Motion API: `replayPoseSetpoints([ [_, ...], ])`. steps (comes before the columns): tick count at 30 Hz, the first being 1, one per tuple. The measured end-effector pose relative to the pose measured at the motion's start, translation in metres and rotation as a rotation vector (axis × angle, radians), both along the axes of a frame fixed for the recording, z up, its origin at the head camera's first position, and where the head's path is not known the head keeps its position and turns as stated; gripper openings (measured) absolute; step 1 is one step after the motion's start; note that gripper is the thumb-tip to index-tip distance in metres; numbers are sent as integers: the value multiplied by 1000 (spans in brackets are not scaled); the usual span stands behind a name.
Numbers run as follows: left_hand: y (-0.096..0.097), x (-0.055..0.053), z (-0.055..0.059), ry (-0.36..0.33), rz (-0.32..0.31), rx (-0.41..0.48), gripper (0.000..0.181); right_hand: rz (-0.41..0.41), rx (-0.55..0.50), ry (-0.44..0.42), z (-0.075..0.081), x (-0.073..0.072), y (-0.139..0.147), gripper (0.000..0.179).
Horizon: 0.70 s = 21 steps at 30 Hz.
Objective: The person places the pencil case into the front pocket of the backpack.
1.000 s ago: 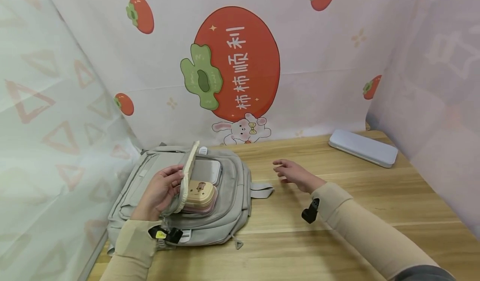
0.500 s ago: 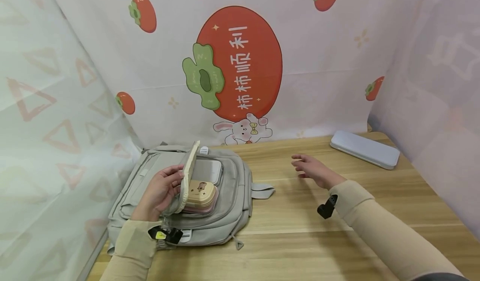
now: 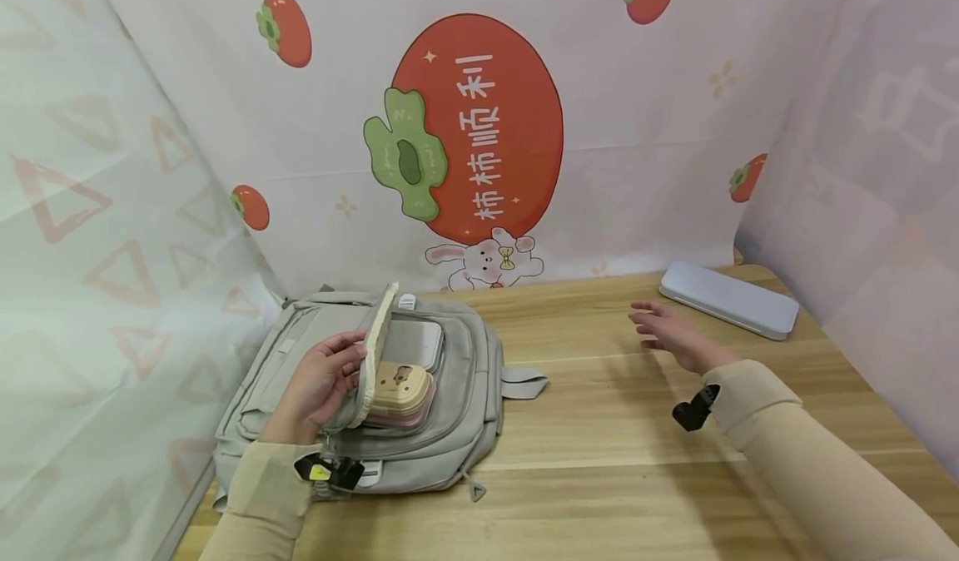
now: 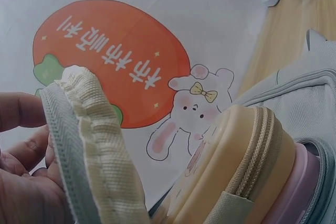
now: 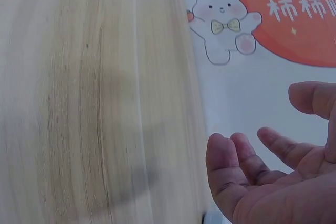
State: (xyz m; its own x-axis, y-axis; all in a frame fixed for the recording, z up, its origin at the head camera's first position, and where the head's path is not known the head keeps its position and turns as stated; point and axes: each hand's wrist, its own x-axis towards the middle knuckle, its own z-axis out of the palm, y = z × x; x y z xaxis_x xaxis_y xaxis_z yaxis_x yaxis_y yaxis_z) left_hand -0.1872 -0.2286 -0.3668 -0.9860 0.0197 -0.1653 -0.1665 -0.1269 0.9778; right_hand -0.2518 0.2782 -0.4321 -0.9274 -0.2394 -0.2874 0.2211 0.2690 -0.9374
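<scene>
A grey backpack [image 3: 457,394] lies flat at the left of the table, its front pocket unzipped. My left hand [image 3: 318,382] pinches the edge of the pocket flap [image 3: 377,349] and holds it up; the zipper and frilled lining show close in the left wrist view. Inside the pocket sit a yellow zipped case [image 4: 210,166] with a small printed figure, a pink case [image 4: 294,182] under it, and a silvery-grey case [image 3: 415,343] behind. My right hand [image 3: 674,336] hovers over the table with relaxed fingers, holding nothing, just left of a pale blue-grey oblong case [image 3: 730,299].
The wooden table [image 3: 584,478] runs up to a white cloth backdrop [image 3: 637,195] printed with persimmons and a rabbit. Cloth walls stand at left and right. A grey strap loop [image 3: 524,382] sticks out from the bag's right side.
My right hand has moved to the right, away from the backpack and closer to the pale oblong case. The left hand still holds the flap in the same place.
</scene>
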Motion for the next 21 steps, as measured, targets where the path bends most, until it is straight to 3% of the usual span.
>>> replayPoseSetpoints([
  [21,-3,2,-4,-2,5,2,27,-146,102,-5,3,2,83,73],
])
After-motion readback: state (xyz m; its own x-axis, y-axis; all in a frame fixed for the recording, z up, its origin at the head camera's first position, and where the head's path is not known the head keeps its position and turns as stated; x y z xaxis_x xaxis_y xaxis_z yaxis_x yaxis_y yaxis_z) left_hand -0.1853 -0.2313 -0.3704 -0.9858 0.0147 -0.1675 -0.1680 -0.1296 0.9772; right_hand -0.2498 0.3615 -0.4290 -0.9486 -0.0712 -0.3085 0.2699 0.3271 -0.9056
